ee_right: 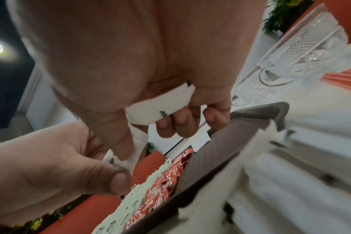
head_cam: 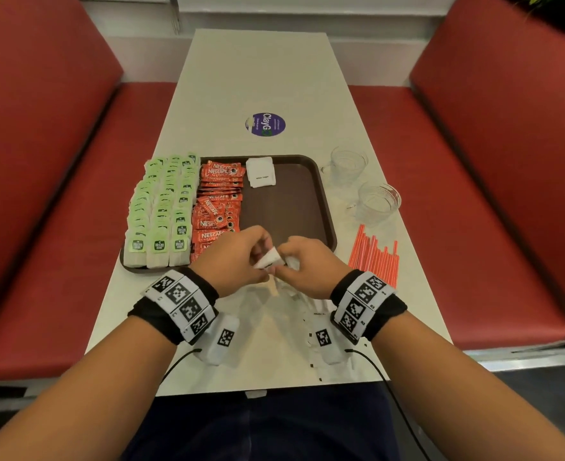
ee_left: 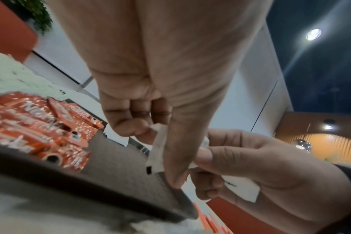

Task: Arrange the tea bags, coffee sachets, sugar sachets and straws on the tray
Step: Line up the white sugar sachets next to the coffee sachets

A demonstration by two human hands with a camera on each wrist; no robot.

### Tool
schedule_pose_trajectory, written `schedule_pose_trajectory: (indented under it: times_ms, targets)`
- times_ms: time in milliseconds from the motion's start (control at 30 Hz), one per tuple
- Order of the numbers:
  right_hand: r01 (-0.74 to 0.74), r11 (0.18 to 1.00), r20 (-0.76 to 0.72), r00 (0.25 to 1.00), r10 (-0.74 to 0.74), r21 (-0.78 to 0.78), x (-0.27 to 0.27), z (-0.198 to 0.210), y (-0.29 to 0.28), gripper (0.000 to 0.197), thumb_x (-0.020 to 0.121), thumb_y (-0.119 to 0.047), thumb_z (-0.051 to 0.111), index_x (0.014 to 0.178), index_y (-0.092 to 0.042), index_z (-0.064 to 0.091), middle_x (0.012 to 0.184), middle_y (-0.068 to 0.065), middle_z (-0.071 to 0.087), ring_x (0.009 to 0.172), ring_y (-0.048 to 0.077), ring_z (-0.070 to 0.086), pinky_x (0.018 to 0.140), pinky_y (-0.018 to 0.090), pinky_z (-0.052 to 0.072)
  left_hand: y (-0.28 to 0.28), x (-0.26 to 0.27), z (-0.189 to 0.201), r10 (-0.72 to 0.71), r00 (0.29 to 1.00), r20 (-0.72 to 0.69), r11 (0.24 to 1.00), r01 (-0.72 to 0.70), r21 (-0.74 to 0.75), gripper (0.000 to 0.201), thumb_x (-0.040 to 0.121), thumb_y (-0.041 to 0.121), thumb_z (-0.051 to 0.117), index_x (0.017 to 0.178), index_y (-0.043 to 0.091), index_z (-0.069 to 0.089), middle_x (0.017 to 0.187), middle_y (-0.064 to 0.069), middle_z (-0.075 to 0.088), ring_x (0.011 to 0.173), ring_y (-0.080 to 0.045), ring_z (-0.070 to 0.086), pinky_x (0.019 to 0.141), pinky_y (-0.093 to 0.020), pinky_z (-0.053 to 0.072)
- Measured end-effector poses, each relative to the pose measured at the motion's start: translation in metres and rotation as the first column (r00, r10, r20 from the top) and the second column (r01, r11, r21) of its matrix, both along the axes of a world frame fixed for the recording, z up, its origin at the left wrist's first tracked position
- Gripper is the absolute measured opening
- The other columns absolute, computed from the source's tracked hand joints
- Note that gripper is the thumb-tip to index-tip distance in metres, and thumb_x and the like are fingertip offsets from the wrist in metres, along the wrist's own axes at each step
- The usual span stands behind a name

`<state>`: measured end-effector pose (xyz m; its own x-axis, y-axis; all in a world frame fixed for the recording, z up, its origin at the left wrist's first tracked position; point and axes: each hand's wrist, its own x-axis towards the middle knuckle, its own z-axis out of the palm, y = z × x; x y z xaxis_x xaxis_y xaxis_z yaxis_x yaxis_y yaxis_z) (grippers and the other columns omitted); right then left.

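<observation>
Head view shows both hands meeting just above the near edge of the brown tray [head_cam: 291,207], which lies on a pale table [head_cam: 261,78]. The left hand [head_cam: 238,257] pinches a white sugar sachet [head_cam: 268,259] between thumb and curled fingers, and the right hand [head_cam: 307,264] grips the same small bundle of sachets from the other side — the two hands touch around it. From the left wrist view the left thumb lies across the paper while the right hand's fingers [ee_left: 214,158] curl round more white sachets; from the right wrist view another sachet [ee_right: 160,101] sits folded in the right palm under the curled fingers.

On the tray, green-tagged tea bags [head_cam: 161,211] fill the left side in three overlapping rows. Just beside them runs a column of red coffee sachets [head_cam: 219,207]. A small stack of white sugar sachets [head_cam: 260,172] rests at the far end, touching the coffee column; the right part of the tray is bare brown.

More white sachets [head_cam: 291,314] lie loose on the table under the wrists — blurred, their number unclear. Red straws [head_cam: 374,257] lie in a bunch to the right of the tray, on the table. Beyond them stand two clear glass cups [head_cam: 361,181]. A round purple sticker [head_cam: 265,124] marks the table farther off.
</observation>
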<state>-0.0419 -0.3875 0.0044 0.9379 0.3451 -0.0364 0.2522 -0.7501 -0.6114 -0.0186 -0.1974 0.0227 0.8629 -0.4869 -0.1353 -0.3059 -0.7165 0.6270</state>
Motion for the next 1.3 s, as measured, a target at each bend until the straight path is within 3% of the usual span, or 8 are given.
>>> schedule_pose_trajectory:
  times_ms: [300,400,467,567,733,967,1133,1300]
  targets:
    - [0.129,0.990,0.014,0.991,-0.130,0.051,0.045,0.014,-0.018,0.023,0.095,-0.037,0.061,0.081,-0.020,0.062,0.088,-0.001,0.057,0.079,0.013,0.054,0.069,0.028,0.040,0.005,0.073,0.014,0.089,0.995,0.050,0.996,-0.090,-0.001,0.011,0.086,0.034,0.074,0.095,0.028,0.073,0.084,0.011,0.068,0.082,-0.011,0.061,0.070,-0.029,0.046]
    - [0.202,0.972,-0.087,0.978,-0.192,0.118,0.055,0.017,-0.021,0.033,0.099,-0.041,0.049,0.083,-0.012,0.057,0.089,0.001,0.055,0.080,0.012,0.052,0.071,0.030,0.038,-0.001,0.120,0.009,0.166,0.976,0.138,0.977,-0.182,0.111,0.012,0.091,0.034,0.069,0.099,0.025,0.070,0.087,0.007,0.064,0.079,-0.012,0.057,0.067,-0.027,0.039]
    - [0.223,0.950,-0.186,0.965,-0.184,0.217,0.061,0.021,-0.021,0.043,0.093,-0.038,0.036,0.092,0.001,0.055,0.087,0.002,0.049,0.078,0.013,0.046,0.071,0.031,0.036,-0.004,0.154,0.003,0.194,0.968,0.161,0.953,-0.225,0.201,0.018,0.090,0.033,0.070,0.103,0.020,0.071,0.094,0.000,0.067,0.084,-0.017,0.058,0.075,-0.029,0.042]
    - [0.217,0.948,-0.229,0.960,-0.163,0.232,0.069,0.024,-0.024,0.044,0.083,-0.033,0.026,0.099,-0.001,0.053,0.086,-0.002,0.045,0.077,0.012,0.044,0.070,0.028,0.037,-0.014,0.195,-0.007,0.186,0.971,0.150,0.924,-0.225,0.310,0.033,0.087,0.033,0.074,0.115,0.016,0.071,0.108,-0.006,0.070,0.100,-0.025,0.063,0.091,-0.036,0.050]
    - [0.178,0.978,-0.132,0.978,-0.163,0.107,0.090,0.019,-0.033,0.017,0.097,-0.011,0.037,0.093,-0.006,0.053,0.079,-0.003,0.048,0.069,0.011,0.045,0.065,0.030,0.037,-0.032,0.234,-0.023,0.209,0.970,0.125,0.904,-0.240,0.353,0.036,0.078,0.034,0.082,0.109,0.018,0.071,0.111,-0.005,0.068,0.103,-0.025,0.062,0.089,-0.034,0.050]
    - [0.179,0.981,-0.059,0.983,-0.175,0.068,0.115,0.003,-0.042,0.009,0.100,-0.021,0.052,0.096,-0.022,0.060,0.088,-0.012,0.059,0.078,0.001,0.053,0.064,0.012,0.037,-0.039,0.256,-0.033,0.238,0.961,0.138,0.867,-0.275,0.415,0.054,0.070,0.042,0.087,0.114,0.019,0.065,0.121,-0.005,0.063,0.110,-0.027,0.059,0.080,-0.032,0.044]
    - [0.267,0.959,-0.005,0.963,-0.268,0.093,0.130,0.004,-0.043,0.010,0.098,-0.022,0.058,0.094,-0.023,0.067,0.088,-0.012,0.063,0.082,0.004,0.056,0.070,0.016,0.043,-0.038,0.239,-0.016,0.204,0.946,0.250,0.934,-0.265,0.239,0.039,0.082,0.053,0.071,0.105,0.022,0.065,0.106,0.001,0.066,0.100,-0.019,0.061,0.083,-0.033,0.047]
    - [0.288,0.943,0.042,0.953,-0.299,0.165,0.132,0.005,-0.041,0.008,0.097,-0.022,0.060,0.091,-0.022,0.065,0.085,-0.009,0.064,0.077,0.004,0.055,0.066,0.017,0.040,-0.043,0.182,0.020,-0.102,0.991,0.087,0.994,0.098,0.049,0.027,0.083,0.056,0.069,0.089,0.030,0.072,0.073,0.021,0.062,0.064,0.009,0.051,0.058,-0.008,0.033]
